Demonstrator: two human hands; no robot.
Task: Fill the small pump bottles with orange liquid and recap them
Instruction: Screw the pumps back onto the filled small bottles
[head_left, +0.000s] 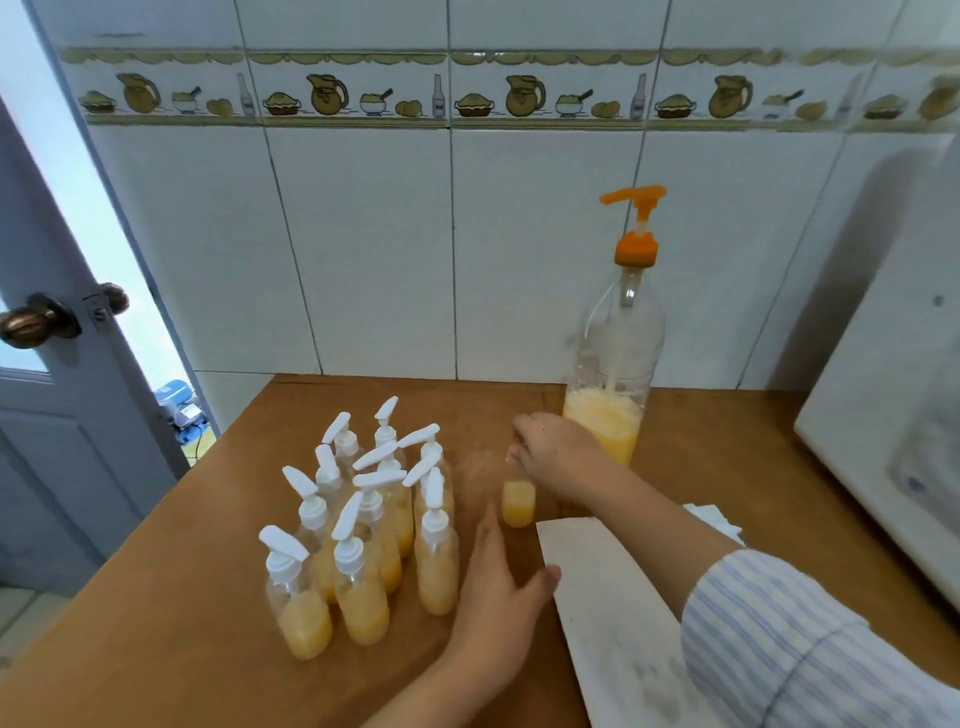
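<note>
The right hand grips the top of 1 small uncapped bottle, fingers curled over its neck; the bottle stands on the wooden table, partly filled with orange liquid, just in front of the big dispenser bottle. The left hand lies flat and relaxed beside it, holding nothing, next to the capped bottles. Likely step: moving this bottle for capping or topping up. Keep it upright, grip low on the neck, move slowly, and steady the cluster so none tips. A white cloth lies near.
</note>
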